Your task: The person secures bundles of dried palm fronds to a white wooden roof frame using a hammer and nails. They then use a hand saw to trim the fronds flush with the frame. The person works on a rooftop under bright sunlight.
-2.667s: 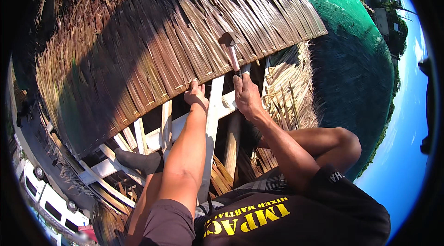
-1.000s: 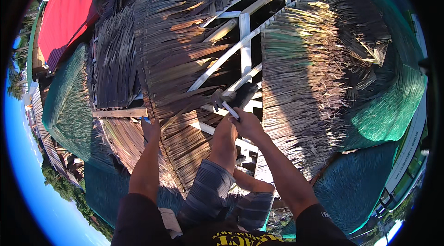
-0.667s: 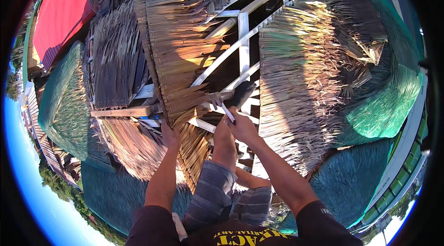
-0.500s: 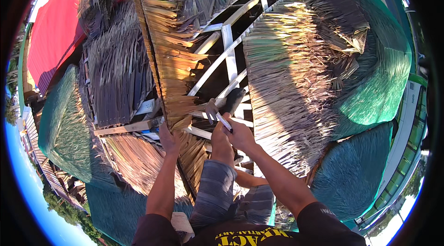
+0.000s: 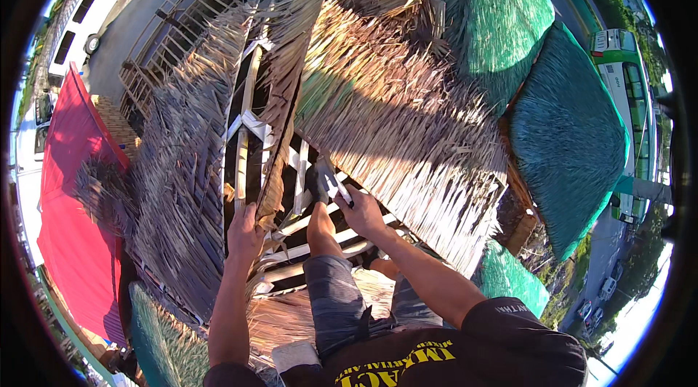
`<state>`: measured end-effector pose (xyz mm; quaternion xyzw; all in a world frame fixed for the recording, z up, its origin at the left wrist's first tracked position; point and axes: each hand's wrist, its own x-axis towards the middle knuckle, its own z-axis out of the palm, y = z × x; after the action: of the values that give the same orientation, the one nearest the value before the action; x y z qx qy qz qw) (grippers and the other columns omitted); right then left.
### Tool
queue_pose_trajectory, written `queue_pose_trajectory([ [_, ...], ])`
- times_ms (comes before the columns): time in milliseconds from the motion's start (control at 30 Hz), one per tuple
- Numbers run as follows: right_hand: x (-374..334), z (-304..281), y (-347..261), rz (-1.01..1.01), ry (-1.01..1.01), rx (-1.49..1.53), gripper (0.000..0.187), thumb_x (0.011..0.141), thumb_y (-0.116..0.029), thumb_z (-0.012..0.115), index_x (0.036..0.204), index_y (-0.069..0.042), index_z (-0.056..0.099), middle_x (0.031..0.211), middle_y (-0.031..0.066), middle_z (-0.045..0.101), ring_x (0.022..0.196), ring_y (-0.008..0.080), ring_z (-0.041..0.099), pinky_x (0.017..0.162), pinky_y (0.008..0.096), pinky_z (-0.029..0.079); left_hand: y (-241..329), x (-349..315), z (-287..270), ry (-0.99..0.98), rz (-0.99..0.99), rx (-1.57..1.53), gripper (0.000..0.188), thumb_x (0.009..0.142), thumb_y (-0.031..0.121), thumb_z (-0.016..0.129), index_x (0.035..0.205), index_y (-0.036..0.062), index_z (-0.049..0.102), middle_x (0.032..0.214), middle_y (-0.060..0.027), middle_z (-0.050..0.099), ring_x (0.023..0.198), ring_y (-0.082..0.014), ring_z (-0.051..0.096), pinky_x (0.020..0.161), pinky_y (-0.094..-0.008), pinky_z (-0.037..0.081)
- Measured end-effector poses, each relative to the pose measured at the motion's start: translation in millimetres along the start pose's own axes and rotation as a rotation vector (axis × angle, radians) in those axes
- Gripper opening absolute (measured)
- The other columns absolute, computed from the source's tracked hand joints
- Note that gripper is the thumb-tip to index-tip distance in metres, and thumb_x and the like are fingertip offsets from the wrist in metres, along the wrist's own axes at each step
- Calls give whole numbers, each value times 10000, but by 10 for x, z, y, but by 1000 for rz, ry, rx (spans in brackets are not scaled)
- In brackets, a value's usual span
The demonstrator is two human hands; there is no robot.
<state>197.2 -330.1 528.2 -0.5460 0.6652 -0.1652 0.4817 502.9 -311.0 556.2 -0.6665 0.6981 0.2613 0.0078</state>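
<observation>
Sunlit thatch (image 5: 414, 118) slopes away beyond my right grip (image 5: 363, 214), and a red roof (image 5: 76, 220) stands well out to the left of my left grip (image 5: 245, 236). That left one pinches the near end of a long thatch panel (image 5: 285, 96), which stretches away from it over white roof boards (image 5: 256, 125). My right is wrapped around a hammer (image 5: 340, 190), its head pointing away, near my dark sock (image 5: 317, 182).

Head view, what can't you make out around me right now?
All in the head view:
Hammer: part of its grip is hidden by the right hand.
Left hand: its back hides the palm, so its grip is unclear.
Shirt: cut off by the lower edge.
Distant cars: too small to tell their kind.
</observation>
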Motion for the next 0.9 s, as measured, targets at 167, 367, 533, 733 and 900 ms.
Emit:
queue_pose_trajectory([
  [167, -46, -392, 351, 233, 166, 114, 239, 955, -275, 662, 1052, -57, 646, 729, 146, 629, 667, 274, 624, 638, 403, 469, 689, 683, -199, -50, 141, 76, 541, 832, 17, 638, 1357, 70, 518, 1117, -147, 587, 995, -385, 630, 827, -468, 530],
  [367, -171, -680, 949, 364, 362, 213, 268, 966, -297, 651, 997, -31, 637, 674, 135, 596, 592, 235, 603, 589, 400, 462, 1525, 1581, 221, -67, 332, -14, 479, 848, 35, 625, 1321, 105, 581, 1154, -143, 646, 954, -386, 667, 809, -479, 548],
  [533, -393, -748, 1422, 401, 527, 242, 252, 953, -278, 664, 956, -31, 615, 654, 99, 585, 571, 212, 601, 558, 367, 462, 2312, 2140, 629, -113, 557, 55, 480, 854, 56, 616, 1327, 139, 587, 1147, -122, 650, 968, -359, 666, 820, -455, 550],
  [733, -819, -549, 1843, 544, 606, 275, 239, 950, -264, 670, 942, -32, 615, 648, 107, 594, 593, 233, 631, 561, 380, 476, 3090, 2697, 815, -96, 808, 180, 430, 867, 80, 612, 1293, 133, 624, 1106, -106, 685, 946, -329, 688, 787, -440, 568],
  [900, -1133, -250, 2146, 557, 705, 221, 220, 951, -252, 669, 928, -38, 627, 707, 149, 636, 652, 307, 643, 624, 414, 500, 3776, 3267, 860, -88, 870, 273, 410, 879, 78, 621, 1287, 124, 630, 1119, -95, 706, 943, -304, 706, 812, -435, 571],
])
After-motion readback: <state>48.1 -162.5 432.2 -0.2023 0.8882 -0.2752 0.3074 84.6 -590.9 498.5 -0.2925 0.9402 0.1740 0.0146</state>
